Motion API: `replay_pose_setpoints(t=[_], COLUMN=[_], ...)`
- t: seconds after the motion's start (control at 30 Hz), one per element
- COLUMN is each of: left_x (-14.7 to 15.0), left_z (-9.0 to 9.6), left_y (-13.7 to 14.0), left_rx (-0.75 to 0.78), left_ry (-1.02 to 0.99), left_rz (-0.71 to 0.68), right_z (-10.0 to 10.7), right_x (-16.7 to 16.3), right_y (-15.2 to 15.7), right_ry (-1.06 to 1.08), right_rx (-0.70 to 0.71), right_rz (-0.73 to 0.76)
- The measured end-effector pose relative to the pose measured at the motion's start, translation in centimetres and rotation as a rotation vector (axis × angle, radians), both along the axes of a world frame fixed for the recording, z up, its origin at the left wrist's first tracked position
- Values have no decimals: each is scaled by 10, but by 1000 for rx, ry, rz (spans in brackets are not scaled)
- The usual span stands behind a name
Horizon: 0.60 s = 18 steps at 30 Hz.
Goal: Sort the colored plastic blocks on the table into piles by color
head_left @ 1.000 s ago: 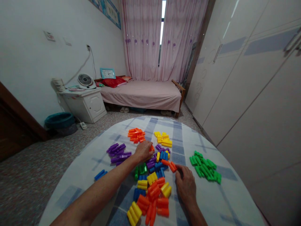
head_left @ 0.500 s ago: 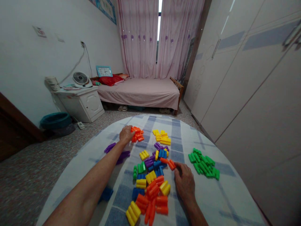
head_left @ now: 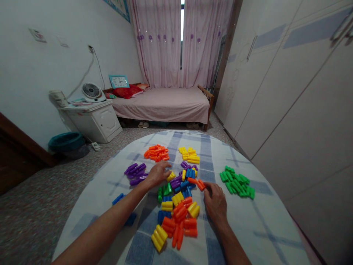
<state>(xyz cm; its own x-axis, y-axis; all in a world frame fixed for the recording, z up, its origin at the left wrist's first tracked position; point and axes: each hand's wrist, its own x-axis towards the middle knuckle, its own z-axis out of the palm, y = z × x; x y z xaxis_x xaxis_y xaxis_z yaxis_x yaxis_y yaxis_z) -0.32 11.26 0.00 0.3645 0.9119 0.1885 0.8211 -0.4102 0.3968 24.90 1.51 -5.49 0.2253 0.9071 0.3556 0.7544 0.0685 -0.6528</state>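
Surface (head_left: 264, 232): round-edged, checked cloth. Mixed pile (head_left: 180, 212): ribbed blocks, smooth, glossy, plastic-looking. Green heap (head_left: 237, 183): rightmost, similar finish. Left hand (head_left: 157, 174): grip slightly open at the yellow block (head_left: 171, 176), on the pile's far left — best pinched across the ribs, neighbours undisturbed. Right hand (head_left: 216, 201): fingertips at the orange block (head_left: 200, 184) — whether held, cannot tell.

A bedroom in a home: a bed (head_left: 165, 103) with a pink sheet stands at upper centre before pink curtains (head_left: 157, 48), a white bedside cabinet (head_left: 106, 123) with a fan (head_left: 92, 91) at left, a tall wardrobe (head_left: 270, 81) filling the upper right.
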Motion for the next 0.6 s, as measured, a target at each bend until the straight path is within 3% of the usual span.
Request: replay_pose_setpoints(t=[0.23,0.4,0.6], left_x=[50,67,62], left_z=[3,-8,-12], left_y=[31,46,48], left_rx=[49,16,9], left_ry=[100,177,233], left_rz=[-150,-304,-247], right_z=[1,-1,0], right_x=[1,1,1], right_y=[0,0,0], right_ry=[8,15,3], right_rx=[1,-1,19], right_rz=[12,4,20])
